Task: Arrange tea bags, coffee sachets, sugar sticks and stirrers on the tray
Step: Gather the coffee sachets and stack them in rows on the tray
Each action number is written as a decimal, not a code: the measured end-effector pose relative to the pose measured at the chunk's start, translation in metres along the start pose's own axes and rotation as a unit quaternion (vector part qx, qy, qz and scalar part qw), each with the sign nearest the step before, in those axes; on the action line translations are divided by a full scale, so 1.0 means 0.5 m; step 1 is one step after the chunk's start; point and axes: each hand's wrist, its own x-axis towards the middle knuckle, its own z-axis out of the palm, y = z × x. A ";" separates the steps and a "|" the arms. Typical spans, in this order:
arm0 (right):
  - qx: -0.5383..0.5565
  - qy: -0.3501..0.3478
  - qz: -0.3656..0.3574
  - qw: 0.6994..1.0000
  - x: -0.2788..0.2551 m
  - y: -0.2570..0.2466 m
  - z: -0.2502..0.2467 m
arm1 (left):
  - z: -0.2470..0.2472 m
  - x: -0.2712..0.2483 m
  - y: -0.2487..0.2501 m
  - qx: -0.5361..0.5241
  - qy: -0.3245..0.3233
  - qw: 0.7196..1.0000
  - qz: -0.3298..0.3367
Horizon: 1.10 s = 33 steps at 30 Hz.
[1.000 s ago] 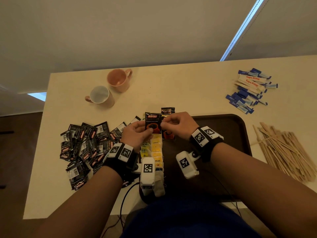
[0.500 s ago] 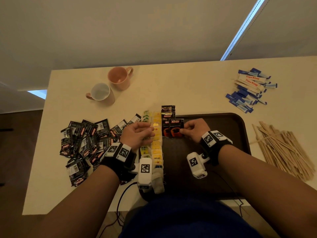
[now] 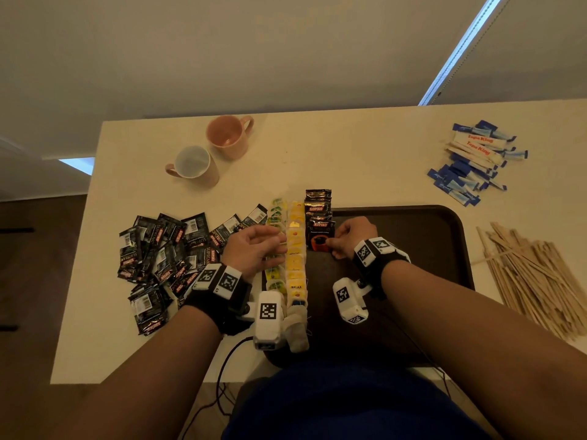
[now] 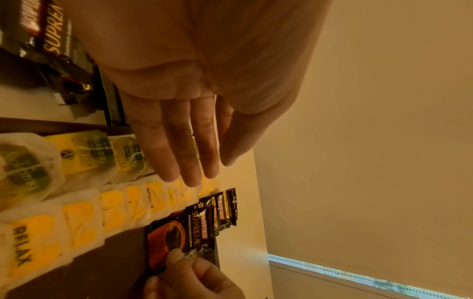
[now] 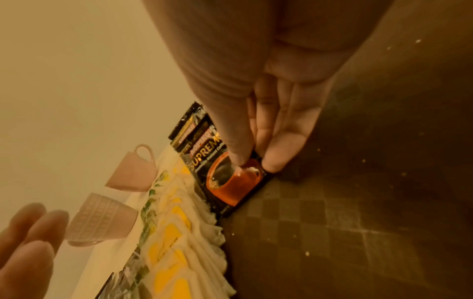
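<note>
Right hand pinches coffee sachet at tray's far-left corner; left hand loose, empty; sachet row probably overhangs rim; a nudge could scatter it.

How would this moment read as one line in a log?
right hand pinches coffee sachet on tray | left hand open over tea bags

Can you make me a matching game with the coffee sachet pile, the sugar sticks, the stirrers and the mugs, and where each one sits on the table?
Things:
1. coffee sachet pile
2. sugar sticks
3. wooden stirrers
4. pink mugs

Places:
A. far right corner
B. right of the tray
C. left of the tray
D. far left, behind the sachets

Pairs: 1-C, 2-A, 3-B, 4-D
</note>
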 end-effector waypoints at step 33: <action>-0.134 -0.049 -0.185 0.972 -0.176 -0.068 0.091 | -0.128 0.114 0.054 0.742 -0.066 0.664 0.056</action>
